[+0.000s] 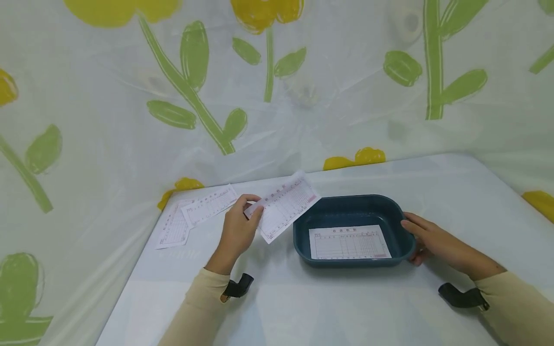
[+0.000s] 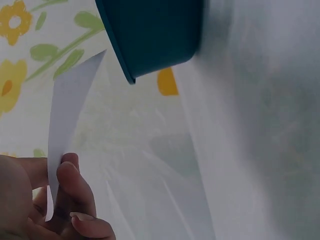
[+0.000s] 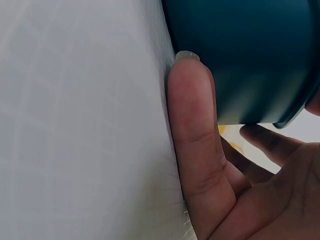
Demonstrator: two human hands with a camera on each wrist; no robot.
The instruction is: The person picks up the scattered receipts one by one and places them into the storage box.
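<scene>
Left hand [image 1: 237, 228] pinching a white paper slip printed with a fine grid [image 1: 286, 206] near one end, probably to keep the rest free, at the ten o'clock corner of a deep teal, rounded-rectangular tray [image 1: 352, 209]! Right hand [image 1: 437, 242] gripping that tray at three o'clock, seemingly steadying it on the white bench [image 1: 311, 307]. Inside, a matching slip [image 1: 350, 242] lies flat towards six; two overlapping slips [image 1: 209, 206] sit left, around nine.

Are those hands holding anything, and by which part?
The left hand pinches a white rectangular printed paper slip by its left end. The right hand holds a dark teal, plastic-looking, rounded rectangular basin at its right end.
</scene>
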